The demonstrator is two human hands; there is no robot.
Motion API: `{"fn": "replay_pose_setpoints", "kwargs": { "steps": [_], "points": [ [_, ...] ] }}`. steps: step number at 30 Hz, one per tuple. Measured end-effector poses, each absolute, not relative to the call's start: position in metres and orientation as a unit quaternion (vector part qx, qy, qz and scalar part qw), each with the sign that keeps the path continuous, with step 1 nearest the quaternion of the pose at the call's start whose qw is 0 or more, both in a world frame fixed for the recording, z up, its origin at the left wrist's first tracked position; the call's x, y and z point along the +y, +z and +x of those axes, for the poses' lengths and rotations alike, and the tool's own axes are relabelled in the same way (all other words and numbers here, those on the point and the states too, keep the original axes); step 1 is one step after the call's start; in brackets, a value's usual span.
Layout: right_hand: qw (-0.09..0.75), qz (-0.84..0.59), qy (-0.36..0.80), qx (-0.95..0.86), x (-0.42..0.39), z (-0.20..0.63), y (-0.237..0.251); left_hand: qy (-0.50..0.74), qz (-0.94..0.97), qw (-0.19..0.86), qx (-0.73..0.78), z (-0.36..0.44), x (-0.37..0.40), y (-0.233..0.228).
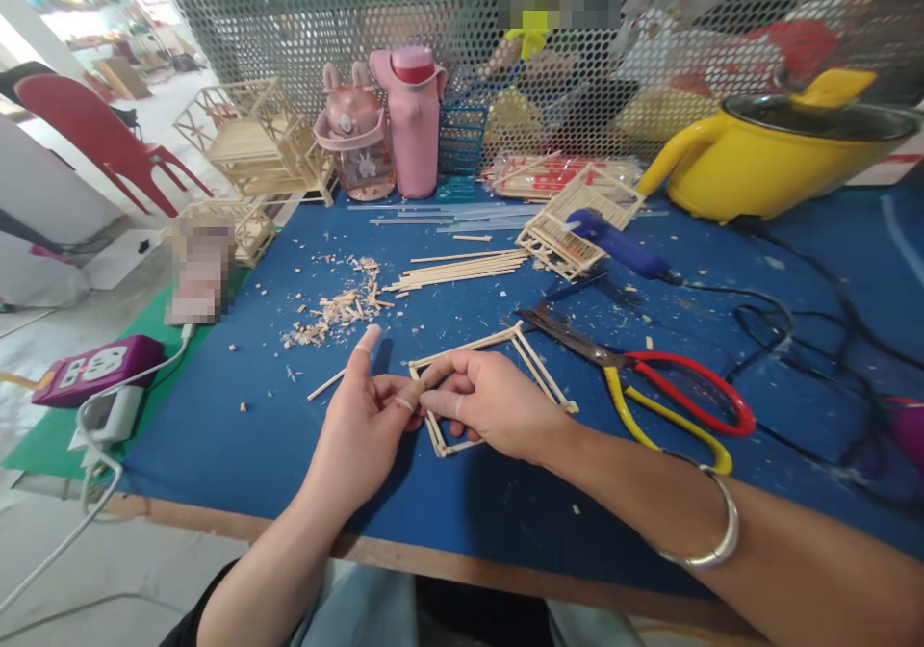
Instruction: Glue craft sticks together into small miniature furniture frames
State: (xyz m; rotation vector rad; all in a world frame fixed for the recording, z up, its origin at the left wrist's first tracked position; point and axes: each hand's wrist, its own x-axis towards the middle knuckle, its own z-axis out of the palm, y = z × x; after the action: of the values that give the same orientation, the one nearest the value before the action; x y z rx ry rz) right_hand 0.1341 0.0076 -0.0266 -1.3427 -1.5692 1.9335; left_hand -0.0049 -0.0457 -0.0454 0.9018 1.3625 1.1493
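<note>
We see both hands meeting over a flat stick frame (498,377) that lies on the blue table (238,435), near its front edge. The left hand (365,426) pinches the frame's near-left rail between thumb and bent fingers, its index finger pointing up and away. The right hand (491,404) closes on the same rail from the other side, fingertips touching the left hand's; exactly which stick each finger grips is hard to tell, since the hands cover that corner.

Just right of the frame, a pair of scissors (650,382) with red and yellow handles lies with its blades pointing at the frame's far corner, almost touching it. Beyond that, a blue glue gun (621,243) rests across a small slatted stick panel (570,223), its cable looping off to the right. A bundle of loose sticks (462,270) lies behind the frame, well apart, and a scatter of wood offcuts (336,310) sits to the left rear. One single stick (326,384) lies just left of the left hand.

Bare blue surface opens left of the hands toward the table's left edge, and a narrower strip runs in front of them to the near edge.
</note>
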Motion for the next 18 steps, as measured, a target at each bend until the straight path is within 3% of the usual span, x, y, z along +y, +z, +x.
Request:
{"fn": "replay_pose_setpoints", "kwargs": {
  "steps": [18],
  "points": [
    [0.193,-0.451,0.626,-0.606,0.002,0.142,-0.041,0.480,0.401,0.569,0.534,-0.009,-0.038,-0.043]
  ]
}}
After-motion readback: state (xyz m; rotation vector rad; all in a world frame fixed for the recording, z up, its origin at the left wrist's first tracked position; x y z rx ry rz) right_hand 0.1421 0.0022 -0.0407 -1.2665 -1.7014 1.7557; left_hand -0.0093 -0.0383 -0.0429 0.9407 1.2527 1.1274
